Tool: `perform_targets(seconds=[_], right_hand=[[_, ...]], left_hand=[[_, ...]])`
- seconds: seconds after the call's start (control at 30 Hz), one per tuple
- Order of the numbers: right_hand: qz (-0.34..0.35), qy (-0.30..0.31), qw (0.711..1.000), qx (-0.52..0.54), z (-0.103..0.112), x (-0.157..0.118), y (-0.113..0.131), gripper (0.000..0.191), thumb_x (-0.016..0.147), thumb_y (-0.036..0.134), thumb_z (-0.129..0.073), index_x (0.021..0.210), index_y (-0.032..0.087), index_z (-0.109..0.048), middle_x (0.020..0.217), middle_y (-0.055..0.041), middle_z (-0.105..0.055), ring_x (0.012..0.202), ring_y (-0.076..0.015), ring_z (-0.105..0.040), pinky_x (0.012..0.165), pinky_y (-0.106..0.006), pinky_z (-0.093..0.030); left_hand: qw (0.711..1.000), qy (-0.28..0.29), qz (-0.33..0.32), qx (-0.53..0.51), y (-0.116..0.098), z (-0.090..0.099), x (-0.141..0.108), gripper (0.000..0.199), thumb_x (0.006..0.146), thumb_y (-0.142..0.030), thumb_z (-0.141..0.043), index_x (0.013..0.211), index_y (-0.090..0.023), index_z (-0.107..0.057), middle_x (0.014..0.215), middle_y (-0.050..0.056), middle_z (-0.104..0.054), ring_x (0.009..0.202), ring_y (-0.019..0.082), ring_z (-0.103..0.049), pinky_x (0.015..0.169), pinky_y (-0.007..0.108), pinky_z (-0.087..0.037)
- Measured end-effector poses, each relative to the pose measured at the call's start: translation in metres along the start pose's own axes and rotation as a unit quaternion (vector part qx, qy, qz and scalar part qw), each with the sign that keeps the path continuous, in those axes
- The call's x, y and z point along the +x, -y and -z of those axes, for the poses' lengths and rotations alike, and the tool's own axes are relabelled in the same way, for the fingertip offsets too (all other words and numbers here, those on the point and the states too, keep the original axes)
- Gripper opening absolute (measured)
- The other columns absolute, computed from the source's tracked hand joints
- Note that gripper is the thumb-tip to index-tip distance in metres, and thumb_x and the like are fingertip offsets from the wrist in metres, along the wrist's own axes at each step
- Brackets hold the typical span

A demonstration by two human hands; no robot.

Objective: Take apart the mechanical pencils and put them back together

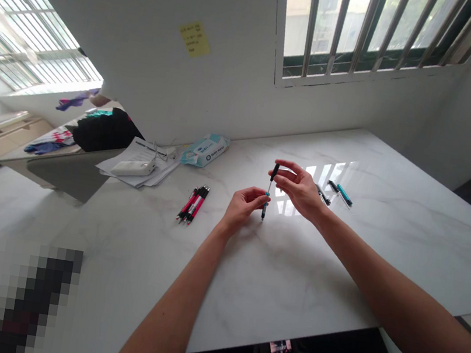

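Observation:
Upright above the marble-patterned table, a teal and black pen barrel (pixel 264 209) is pinched in my left hand (pixel 243 206), its tip pointing down. Over it, my right hand (pixel 297 190) pinches a black pen part (pixel 274 172) between thumb and fingers. A thin, pale refill (pixel 270 187) shows between the two pieces, in line with both. To the left of my left hand lie several red and black pens (pixel 192 204) side by side. Beyond my right wrist are a teal pen part (pixel 344 194) and some black pen parts (pixel 325 194), partly hidden by the hand.
A pack of wipes (pixel 205 150) lies near the wall. Left of it, papers (pixel 140 177) carry a white device (pixel 134 168). A yellow sticky note (pixel 194 39) hangs on the wall. Below the table's front edge, a lit phone screen (pixel 280 348) shows. The lower left is pixelated.

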State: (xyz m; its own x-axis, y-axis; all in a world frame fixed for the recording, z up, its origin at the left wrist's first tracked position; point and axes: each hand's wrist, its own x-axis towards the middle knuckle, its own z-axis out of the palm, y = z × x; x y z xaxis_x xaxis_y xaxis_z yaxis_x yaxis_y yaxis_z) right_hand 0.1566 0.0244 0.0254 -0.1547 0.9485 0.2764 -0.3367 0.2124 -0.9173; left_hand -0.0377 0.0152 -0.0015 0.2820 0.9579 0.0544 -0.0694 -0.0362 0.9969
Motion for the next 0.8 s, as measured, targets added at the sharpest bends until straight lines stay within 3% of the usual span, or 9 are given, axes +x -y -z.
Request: perform_targets(seconds=[0.2, 0.3, 0.5, 0.8], right_hand=[[0.008, -0.059, 0.998, 0.015, 0.013, 0.007, 0.008, 0.052, 0.082, 0.050, -0.081, 0.128, 0.034, -0.063, 0.130, -0.0042, -0.072, 0.121, -0.0249, -0.066, 0.093, -0.039, -0.057], [0.012, -0.081, 0.997, 0.013, 0.020, 0.011, 0.009, 0.049, 0.082, 0.052, -0.080, 0.124, 0.034, -0.064, 0.127, -0.0045, -0.072, 0.117, -0.0240, -0.067, 0.090, -0.038, -0.058], [0.010, -0.066, 0.998, 0.002, 0.021, 0.011, 0.004, 0.044, 0.075, 0.044, -0.088, 0.112, 0.031, -0.068, 0.112, -0.0032, -0.076, 0.106, -0.0217, -0.070, 0.088, -0.037, -0.058], [0.016, -0.062, 0.993, -0.096, 0.027, 0.012, -0.010, 0.047, 0.077, 0.043, -0.084, 0.117, 0.024, -0.069, 0.105, -0.0071, -0.077, 0.096, -0.0219, -0.073, 0.086, -0.039, -0.059]], left_hand=[[1.000, 0.008, 0.004, 0.003, 0.003, -0.003, 0.001, 0.039, 0.074, -0.047, -0.088, 0.096, -0.016, -0.077, 0.094, 0.008, -0.078, 0.089, 0.019, -0.071, 0.089, 0.037, -0.056], [1.000, 0.015, 0.007, 0.001, 0.004, -0.004, 0.001, 0.040, 0.074, -0.047, -0.088, 0.096, -0.016, -0.076, 0.094, 0.009, -0.078, 0.089, 0.020, -0.071, 0.089, 0.037, -0.056], [1.000, 0.020, 0.018, 0.000, 0.003, -0.007, 0.001, 0.038, 0.075, -0.046, -0.088, 0.096, -0.016, -0.075, 0.094, 0.008, -0.077, 0.089, 0.019, -0.070, 0.088, 0.036, -0.055], [0.999, -0.019, -0.004, 0.025, 0.002, -0.003, 0.005, 0.036, 0.077, -0.047, -0.083, 0.095, -0.018, -0.070, 0.090, 0.004, -0.072, 0.081, 0.017, -0.067, 0.082, 0.032, -0.052]])
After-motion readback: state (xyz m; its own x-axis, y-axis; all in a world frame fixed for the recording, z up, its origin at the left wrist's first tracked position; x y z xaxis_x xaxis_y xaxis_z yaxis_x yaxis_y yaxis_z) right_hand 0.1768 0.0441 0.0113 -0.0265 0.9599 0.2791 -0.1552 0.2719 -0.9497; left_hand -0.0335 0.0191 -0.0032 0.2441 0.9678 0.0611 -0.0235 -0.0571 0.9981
